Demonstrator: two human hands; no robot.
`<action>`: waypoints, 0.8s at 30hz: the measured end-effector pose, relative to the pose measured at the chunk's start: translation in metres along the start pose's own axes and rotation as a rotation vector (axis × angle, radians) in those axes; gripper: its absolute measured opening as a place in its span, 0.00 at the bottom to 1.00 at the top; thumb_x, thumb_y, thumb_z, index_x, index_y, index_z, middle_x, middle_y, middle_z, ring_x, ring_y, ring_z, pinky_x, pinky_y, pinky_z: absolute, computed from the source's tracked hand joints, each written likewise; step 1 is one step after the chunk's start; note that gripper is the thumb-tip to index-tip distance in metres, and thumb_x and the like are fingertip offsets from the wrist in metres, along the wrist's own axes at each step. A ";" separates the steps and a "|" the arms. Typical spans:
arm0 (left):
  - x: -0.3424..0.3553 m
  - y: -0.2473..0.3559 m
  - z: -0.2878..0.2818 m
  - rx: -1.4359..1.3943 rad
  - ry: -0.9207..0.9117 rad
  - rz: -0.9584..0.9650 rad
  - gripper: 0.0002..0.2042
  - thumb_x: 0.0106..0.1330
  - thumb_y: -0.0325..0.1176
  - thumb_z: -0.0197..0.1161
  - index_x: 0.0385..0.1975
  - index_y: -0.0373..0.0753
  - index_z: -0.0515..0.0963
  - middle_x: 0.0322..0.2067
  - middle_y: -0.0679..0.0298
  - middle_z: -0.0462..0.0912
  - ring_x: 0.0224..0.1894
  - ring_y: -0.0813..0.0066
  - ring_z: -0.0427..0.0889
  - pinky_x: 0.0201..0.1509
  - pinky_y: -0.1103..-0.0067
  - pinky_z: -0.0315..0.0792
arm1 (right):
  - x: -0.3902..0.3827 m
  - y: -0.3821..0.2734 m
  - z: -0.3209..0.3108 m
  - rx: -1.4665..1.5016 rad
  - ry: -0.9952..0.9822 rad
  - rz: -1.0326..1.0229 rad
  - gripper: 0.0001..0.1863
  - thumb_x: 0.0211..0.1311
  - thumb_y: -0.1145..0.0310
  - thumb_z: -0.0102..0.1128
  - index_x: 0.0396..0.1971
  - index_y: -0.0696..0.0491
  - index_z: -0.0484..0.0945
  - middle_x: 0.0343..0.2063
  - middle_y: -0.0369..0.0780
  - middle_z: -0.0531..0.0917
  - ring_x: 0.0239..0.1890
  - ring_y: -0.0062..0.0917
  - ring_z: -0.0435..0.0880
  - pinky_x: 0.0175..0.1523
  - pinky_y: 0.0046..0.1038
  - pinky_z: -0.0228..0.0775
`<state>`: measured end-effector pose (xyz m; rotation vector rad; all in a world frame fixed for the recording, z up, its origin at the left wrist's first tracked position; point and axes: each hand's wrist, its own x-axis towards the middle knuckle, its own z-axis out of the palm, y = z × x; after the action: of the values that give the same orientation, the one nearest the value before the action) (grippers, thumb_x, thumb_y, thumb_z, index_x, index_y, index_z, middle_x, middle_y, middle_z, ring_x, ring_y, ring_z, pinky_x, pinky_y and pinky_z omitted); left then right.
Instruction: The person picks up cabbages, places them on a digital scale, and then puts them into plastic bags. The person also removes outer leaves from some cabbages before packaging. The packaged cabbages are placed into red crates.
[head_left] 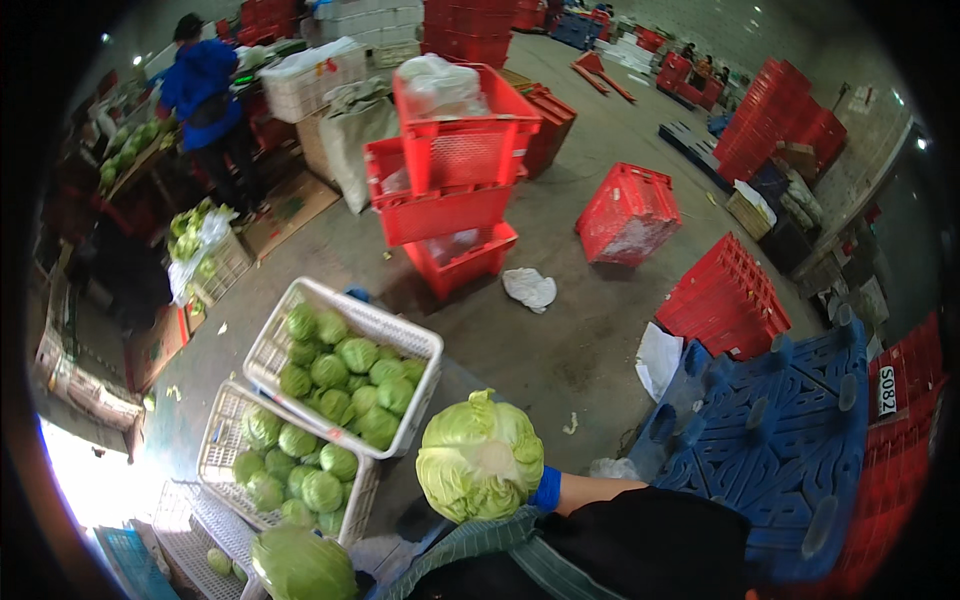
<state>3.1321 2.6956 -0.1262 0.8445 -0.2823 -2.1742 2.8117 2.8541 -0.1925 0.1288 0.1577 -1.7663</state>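
My right hand (pixel 547 490), in a blue glove, grips a pale green cabbage (pixel 480 457) in front of me; the cabbage hides most of its fingers. At the lower left, a second large cabbage (pixel 303 566) is held up close to me, beside the nearer crate. My left hand is almost wholly hidden behind that one, with a bit of blue (pixel 366 582) beside it. Two white plastic crates, a farther one (pixel 265 335) and a nearer one (pixel 222 425), stand side by side, both holding several smaller green cabbages.
Stacked red crates (pixel 450 215) stand ahead, with another red crate (pixel 628 215) to their right. A blue plastic pallet (pixel 765 450) is at right, near a leaning red crate (pixel 722 300). A person in blue (pixel 205 95) stands far left. Leaf scraps lie on the floor.
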 end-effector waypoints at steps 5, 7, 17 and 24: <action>0.047 -0.109 0.128 0.008 -0.067 -0.006 0.29 0.67 0.56 0.45 0.63 0.44 0.61 0.60 0.57 0.67 0.61 0.60 0.67 0.65 0.61 0.61 | -0.044 -0.174 0.009 0.027 -0.039 -0.140 0.34 0.66 0.43 0.40 0.66 0.48 0.56 0.65 0.46 0.59 0.64 0.47 0.60 0.63 0.58 0.53; 0.067 -0.143 0.179 0.004 -0.099 -0.029 0.29 0.67 0.56 0.45 0.63 0.44 0.61 0.60 0.57 0.67 0.61 0.59 0.67 0.65 0.61 0.61 | -0.059 -0.232 0.019 0.032 -0.047 -0.208 0.34 0.66 0.43 0.40 0.66 0.48 0.56 0.65 0.46 0.59 0.64 0.48 0.60 0.63 0.59 0.53; 0.225 -0.266 0.388 0.005 -0.247 -0.013 0.30 0.67 0.57 0.44 0.63 0.45 0.61 0.60 0.57 0.67 0.61 0.59 0.67 0.65 0.60 0.61 | -0.063 -0.476 0.015 0.092 -0.066 -0.423 0.35 0.66 0.43 0.41 0.67 0.47 0.54 0.66 0.47 0.57 0.64 0.51 0.59 0.61 0.62 0.52; 0.386 -0.338 0.546 -0.036 -0.278 0.103 0.30 0.67 0.58 0.44 0.63 0.45 0.62 0.60 0.57 0.67 0.61 0.58 0.67 0.65 0.59 0.61 | 0.031 -0.719 0.033 -0.008 -0.085 -0.537 0.33 0.67 0.45 0.42 0.66 0.48 0.55 0.66 0.46 0.59 0.64 0.47 0.60 0.64 0.59 0.50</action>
<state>2.3920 2.6055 -0.0496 0.4946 -0.4141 -2.1909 2.1013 2.9597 -0.1398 0.0026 0.1454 -2.3022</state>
